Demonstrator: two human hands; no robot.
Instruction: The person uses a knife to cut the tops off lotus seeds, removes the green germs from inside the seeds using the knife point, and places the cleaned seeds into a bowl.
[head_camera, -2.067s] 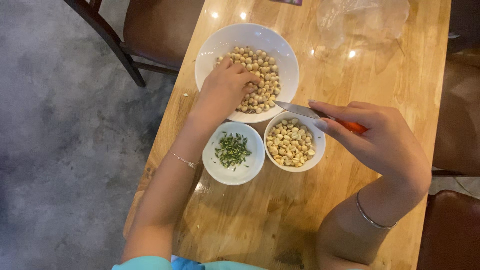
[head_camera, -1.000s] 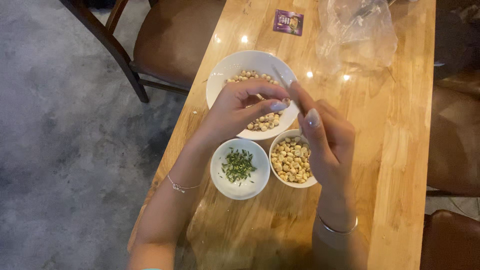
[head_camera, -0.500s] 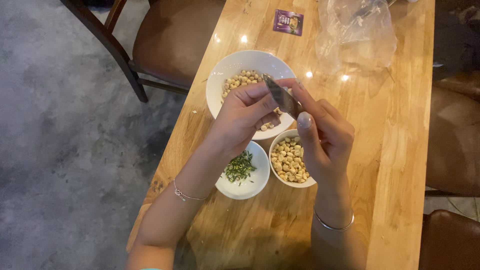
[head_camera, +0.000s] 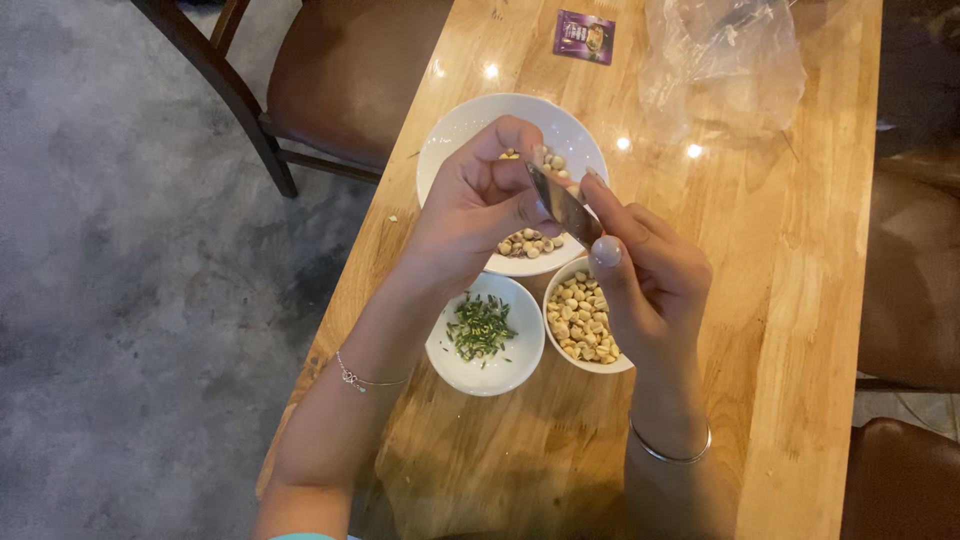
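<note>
Entry: my right hand (head_camera: 650, 285) gripped the small knife (head_camera: 565, 208); my left hand (head_camera: 480, 205), risen from the large bowl (head_camera: 450, 135), pinched a seed against the blade, over that bowl — paring begun.

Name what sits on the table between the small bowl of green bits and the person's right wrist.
The small bowl of pale seeds, beside the green-bits bowl and partly under the right hand, in the head view.

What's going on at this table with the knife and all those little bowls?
A person is working over a large white bowl of pale seeds. The left hand pinches something small against a knife blade held by the right hand. Nearby sit a small bowl of green bits and another of seeds.
</note>
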